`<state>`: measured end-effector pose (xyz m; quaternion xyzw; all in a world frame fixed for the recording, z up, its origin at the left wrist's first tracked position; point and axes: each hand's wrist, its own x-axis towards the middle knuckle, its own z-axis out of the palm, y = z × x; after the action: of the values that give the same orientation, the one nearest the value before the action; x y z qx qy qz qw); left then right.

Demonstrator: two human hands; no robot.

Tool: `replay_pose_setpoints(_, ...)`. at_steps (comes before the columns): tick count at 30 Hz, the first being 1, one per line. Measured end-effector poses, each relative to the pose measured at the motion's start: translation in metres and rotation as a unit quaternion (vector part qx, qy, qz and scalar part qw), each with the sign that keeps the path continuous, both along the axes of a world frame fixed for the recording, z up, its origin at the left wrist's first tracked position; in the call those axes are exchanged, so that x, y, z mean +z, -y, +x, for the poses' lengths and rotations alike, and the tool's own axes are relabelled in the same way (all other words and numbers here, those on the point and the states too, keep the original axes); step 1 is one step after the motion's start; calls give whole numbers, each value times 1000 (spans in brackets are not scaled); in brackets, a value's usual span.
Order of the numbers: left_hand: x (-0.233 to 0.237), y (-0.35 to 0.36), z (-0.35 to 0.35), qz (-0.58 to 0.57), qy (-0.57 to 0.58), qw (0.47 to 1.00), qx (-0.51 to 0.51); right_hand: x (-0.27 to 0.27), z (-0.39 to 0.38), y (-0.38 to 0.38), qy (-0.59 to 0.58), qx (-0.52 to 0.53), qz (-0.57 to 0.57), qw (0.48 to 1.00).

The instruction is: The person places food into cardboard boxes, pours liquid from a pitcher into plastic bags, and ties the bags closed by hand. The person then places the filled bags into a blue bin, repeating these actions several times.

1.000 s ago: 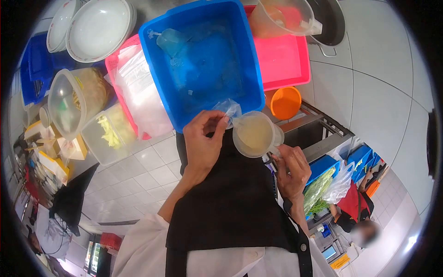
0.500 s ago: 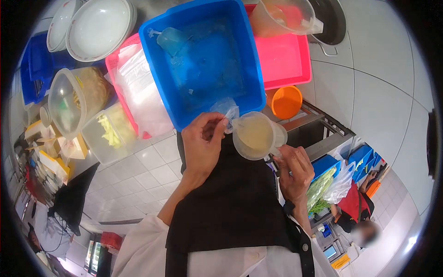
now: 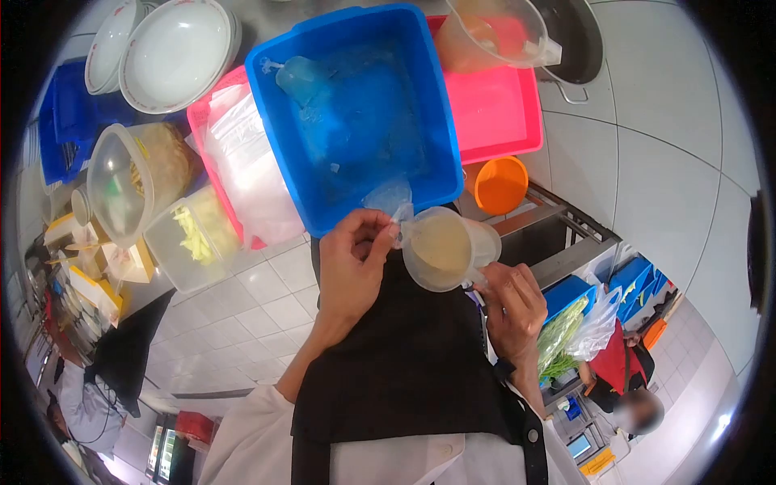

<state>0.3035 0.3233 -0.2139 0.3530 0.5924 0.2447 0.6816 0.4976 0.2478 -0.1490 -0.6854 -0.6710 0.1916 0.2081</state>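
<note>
My left hand pinches the edge of a small clear plastic bag, which hangs by the near rim of a blue basin. In my right hand is the handle of a translucent measuring jug with cloudy, yellowish liquid in it. The jug's spout side is right at the bag's mouth, just beside my left fingertips. Inside the basin lies a tied, filled plastic bag in the far left corner, on a wet bottom.
To the left are a pink tray with a stack of clear bags, a tub of cut pale vegetables, a large clear container and white bowls. At right are a pink basin, a big jug and an orange bucket.
The jug and my right hand have come slightly down and toward me, with the bag still at the spout. My left hand has lowered a little too.
</note>
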Motion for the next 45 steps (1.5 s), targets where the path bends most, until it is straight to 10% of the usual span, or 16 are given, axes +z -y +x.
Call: replay_pose_setpoints(45, 23, 1, -7, -10, 54, 998, 27, 26, -1, -8, 7, 22, 13, 1000)
